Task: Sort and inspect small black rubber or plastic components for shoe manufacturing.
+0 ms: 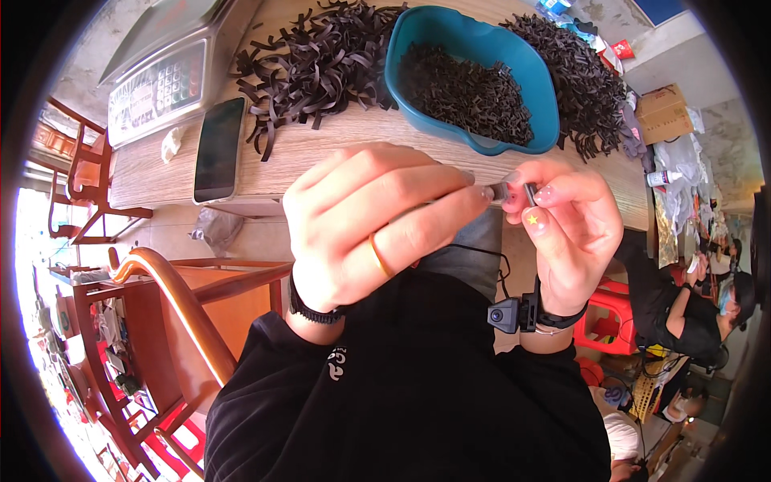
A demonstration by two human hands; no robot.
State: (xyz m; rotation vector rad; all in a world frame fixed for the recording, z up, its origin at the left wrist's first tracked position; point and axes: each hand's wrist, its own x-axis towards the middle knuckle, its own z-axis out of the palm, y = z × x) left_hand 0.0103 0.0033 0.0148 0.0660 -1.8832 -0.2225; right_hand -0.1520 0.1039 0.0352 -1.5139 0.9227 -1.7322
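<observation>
Pinching a small dark piece [531, 193] between thumb and forefinger, the right hand [566, 233] holds it above the table [321, 149] edge. The left hand [369, 229] is closed around a tool [499, 191] touching that piece, below the bowl [474, 76].

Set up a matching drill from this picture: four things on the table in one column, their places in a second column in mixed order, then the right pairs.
Things:
1. phone
2. teal bowl
3. long dark strips
4. weighing scale

Places:
A. far left end of the table
B. piled between the scale and the bowl
C. face up just right of the scale
D. above the right hand, full of short dark pieces

Pairs: 1-C, 2-D, 3-B, 4-A
</observation>
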